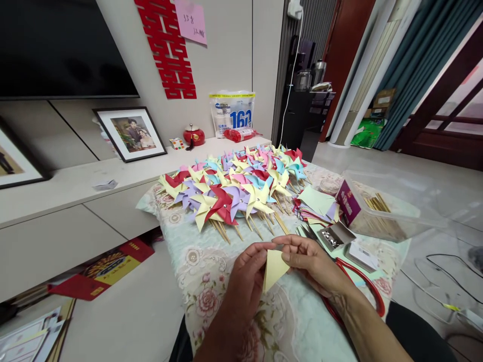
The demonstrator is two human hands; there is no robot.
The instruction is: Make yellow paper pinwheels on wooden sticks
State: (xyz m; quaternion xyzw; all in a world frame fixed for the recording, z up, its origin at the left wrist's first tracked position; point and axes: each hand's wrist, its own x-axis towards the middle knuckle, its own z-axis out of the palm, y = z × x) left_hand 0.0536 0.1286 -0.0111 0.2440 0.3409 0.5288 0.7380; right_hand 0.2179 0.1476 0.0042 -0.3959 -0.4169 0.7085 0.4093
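A folded piece of pale yellow paper [274, 270] is held between both hands over the front of the table. My left hand [247, 274] pinches its left edge, fingers closed. From the other side my right hand [311, 261] grips its upper right edge between thumb and fingers. Just right of that hand lie scissors with red handles [372, 284], partly hidden under my right forearm. Beyond the hands lies a large heap of paper pinwheels [226, 201] on wooden sticks, in red, yellow, purple, pink and blue.
A small open box of metal pins [334, 236] sits beside a stack of coloured paper [317, 201]. At right stands a clear plastic bin [400, 221] with wooden sticks. The floral tablecloth [207, 296] covers the table. Behind is a white cabinet [124, 183] bearing a framed photo [130, 133].
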